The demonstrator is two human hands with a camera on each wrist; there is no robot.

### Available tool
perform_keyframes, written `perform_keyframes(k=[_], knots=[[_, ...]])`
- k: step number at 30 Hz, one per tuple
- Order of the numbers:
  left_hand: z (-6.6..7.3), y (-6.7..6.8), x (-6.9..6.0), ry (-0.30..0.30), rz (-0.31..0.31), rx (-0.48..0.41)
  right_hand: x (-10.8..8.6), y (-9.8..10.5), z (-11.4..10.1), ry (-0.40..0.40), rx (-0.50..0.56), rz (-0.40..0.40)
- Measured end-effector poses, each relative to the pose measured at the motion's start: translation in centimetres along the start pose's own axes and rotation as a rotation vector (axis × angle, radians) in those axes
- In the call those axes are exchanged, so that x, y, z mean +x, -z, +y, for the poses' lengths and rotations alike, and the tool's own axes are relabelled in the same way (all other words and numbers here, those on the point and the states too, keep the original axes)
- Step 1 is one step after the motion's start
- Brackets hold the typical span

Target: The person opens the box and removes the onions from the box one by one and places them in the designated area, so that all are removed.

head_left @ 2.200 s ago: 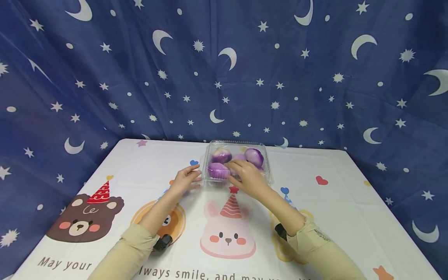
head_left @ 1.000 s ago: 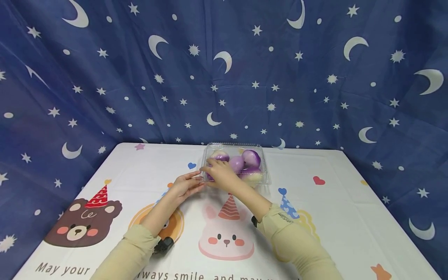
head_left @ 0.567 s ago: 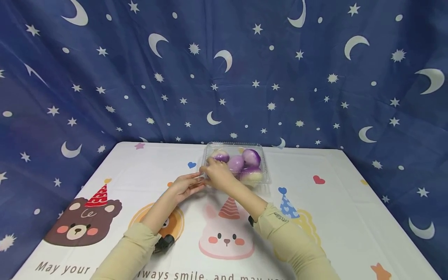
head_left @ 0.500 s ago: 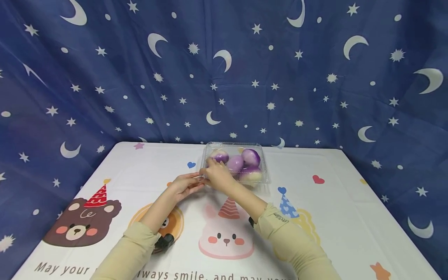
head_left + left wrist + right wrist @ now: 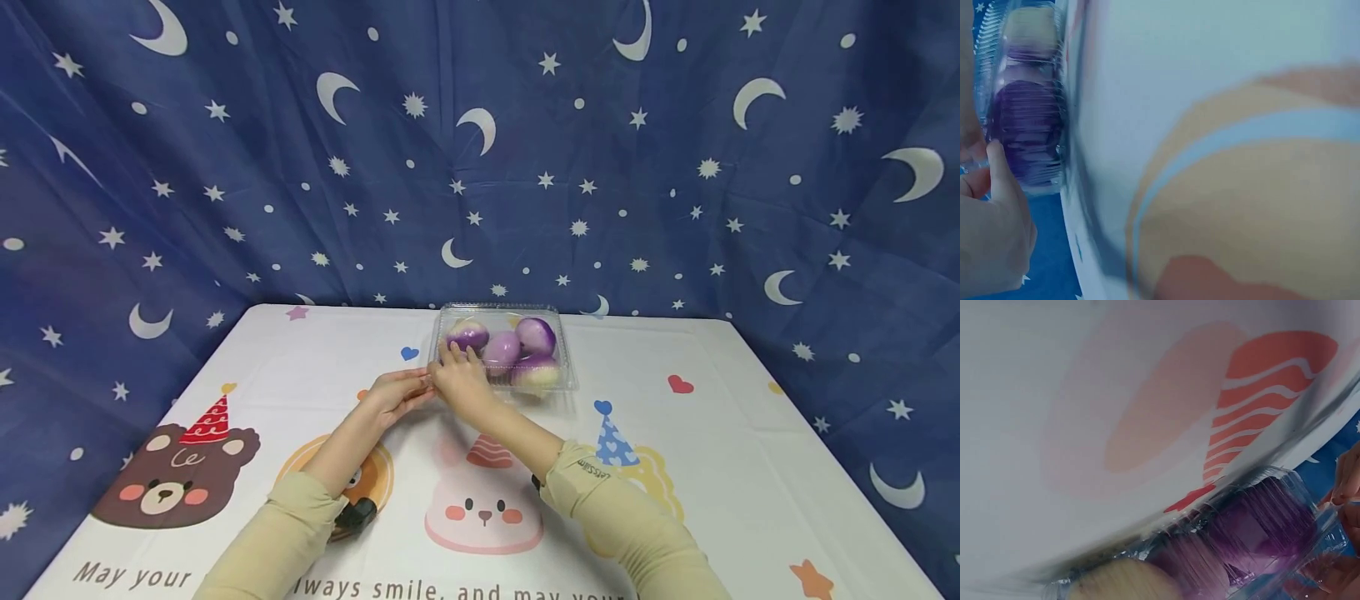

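Observation:
A clear plastic clamshell box (image 5: 498,309), lid down, sits near the table's back edge. Inside are several glossy purple-and-cream rounded things, among them a cream-bottomed one (image 5: 536,373) and a small mauve one (image 5: 502,350); their exact kind is unclear. My left hand (image 5: 393,396) pinches the rim at the box's front-left corner, thumb and finger on it in the left wrist view. My right hand (image 5: 465,385) is at that same corner, its fingertips spread over the lid and its thumb by the edge. It partly hides the purple thing at front left.
The white tablecloth (image 5: 645,400) has printed cartoon animals and lettering. Behind the table hangs a blue curtain (image 5: 525,150) with moons and stars, close to the back of the box.
The right hand has gone from the lid's middle to the front-left corner beside the left hand. Lately its fingers have spread on the lid; the left hand stays by the corner.

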State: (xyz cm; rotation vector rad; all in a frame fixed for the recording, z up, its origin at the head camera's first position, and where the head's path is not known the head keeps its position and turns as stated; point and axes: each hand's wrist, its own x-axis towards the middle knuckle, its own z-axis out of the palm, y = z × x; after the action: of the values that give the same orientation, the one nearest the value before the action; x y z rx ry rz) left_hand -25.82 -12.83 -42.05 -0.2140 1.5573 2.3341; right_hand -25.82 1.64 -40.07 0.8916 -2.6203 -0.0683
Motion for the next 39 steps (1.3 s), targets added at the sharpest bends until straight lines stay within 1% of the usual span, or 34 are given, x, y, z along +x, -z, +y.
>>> perform_keyframes(k=[3,4,6,10,13,14,17,20,23,26,28,32,35,39], knots=[[0.0,-0.6,-0.2,-0.029,0.060,0.014,-0.1,-0.3,0.1,0.019,-0.070,0.013],[0.0,-0.7,-0.3,-0.032,0.084,0.015,-0.1,-0.4,0.1,0.023,-0.081,0.018],[0.1,-1.0,-0.4,-0.038,0.106,0.013,-0.1,-0.3,0.3,0.025,-0.070,0.015],[0.0,-1.1,-0.5,-0.031,0.101,0.031,0.1,0.0,0.7,0.009,0.050,0.097],[0.0,-1.1,-0.3,-0.018,0.107,0.063,0.2,0.2,1.0,0.028,0.119,0.132],[0.0,-1.0,-0.3,-0.015,0.113,0.062,0.2,0.2,1.1,0.036,0.128,0.124],[0.0,-0.9,-0.4,-0.021,0.115,0.075,0.3,0.6,1.2,0.041,0.142,0.108],[0.1,-0.8,-0.5,-0.027,0.088,0.071,0.3,0.9,1.2,0.028,0.127,0.115],[0.0,-0.6,-0.8,-0.019,0.054,0.079,-0.4,0.9,1.2,0.051,0.067,0.089],[-0.1,-0.4,-1.1,-0.020,0.034,0.103,-1.4,0.8,1.0,0.076,0.053,0.053],[-0.3,-0.3,-1.2,-0.038,0.035,0.121,-1.9,0.7,1.1,0.077,0.086,0.064],[-0.4,-0.3,-1.2,-0.056,0.065,0.137,-2.4,0.9,1.6,0.088,0.194,0.126],[-0.3,-0.4,-1.3,-0.054,0.092,0.154,-2.9,1.2,2.3,0.108,0.257,0.152],[-0.3,-0.5,-1.3,-0.052,0.113,0.185,-3.6,1.7,3.0,0.116,0.310,0.175]])
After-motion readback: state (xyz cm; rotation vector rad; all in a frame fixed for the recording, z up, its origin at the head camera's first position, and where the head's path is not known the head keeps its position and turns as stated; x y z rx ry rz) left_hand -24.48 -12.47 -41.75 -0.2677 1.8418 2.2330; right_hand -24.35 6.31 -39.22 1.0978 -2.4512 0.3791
